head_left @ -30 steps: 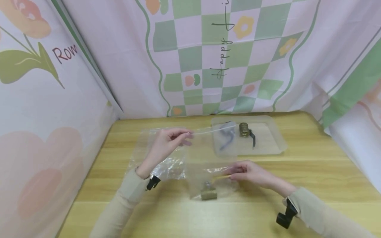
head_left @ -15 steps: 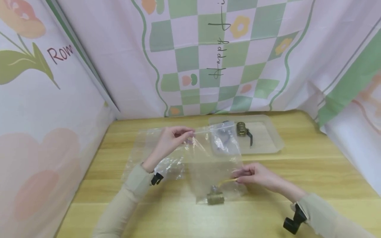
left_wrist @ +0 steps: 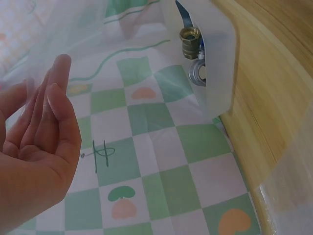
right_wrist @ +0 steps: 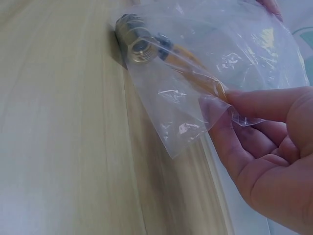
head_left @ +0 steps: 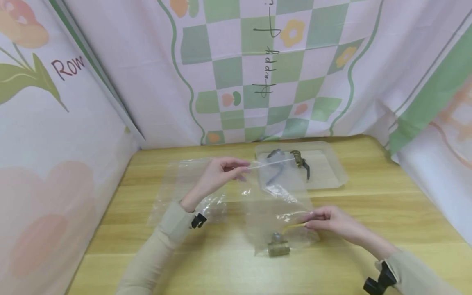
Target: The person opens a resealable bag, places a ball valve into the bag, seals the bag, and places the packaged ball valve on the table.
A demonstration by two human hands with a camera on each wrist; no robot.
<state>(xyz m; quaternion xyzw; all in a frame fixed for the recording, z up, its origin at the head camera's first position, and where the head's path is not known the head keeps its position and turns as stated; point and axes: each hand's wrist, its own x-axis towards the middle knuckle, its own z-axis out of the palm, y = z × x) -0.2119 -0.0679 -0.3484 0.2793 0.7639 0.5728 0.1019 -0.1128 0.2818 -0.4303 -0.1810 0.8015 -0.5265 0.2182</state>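
A clear zip bag (head_left: 265, 209) hangs between my hands, with a brass ball valve (head_left: 279, 248) at its bottom. The valve's yellow lever handle (right_wrist: 188, 63) points toward my right hand. At the bag's top corner, my left hand (head_left: 226, 174) pinches the zip edge between thumb and fingers. Through the film, my right hand (head_left: 330, 221) pinches the end of the yellow handle between thumb and index finger. The right wrist view shows the threaded end of the valve body (right_wrist: 137, 41) inside the bag.
Behind the bag, a translucent plastic tray (head_left: 333, 180) holds a brass valve with a black handle (head_left: 297, 159) and a silvery part with a blue handle (head_left: 274, 166). Flat clear bags (head_left: 173, 188) lie on the wooden table (head_left: 118, 250) at left. Patterned curtains (head_left: 228, 73) stand behind and beside it.
Both hands and the bag with the valve have shifted to the right and slightly lower in the head view, while the camera has turned a little. Both pinches stay the same.
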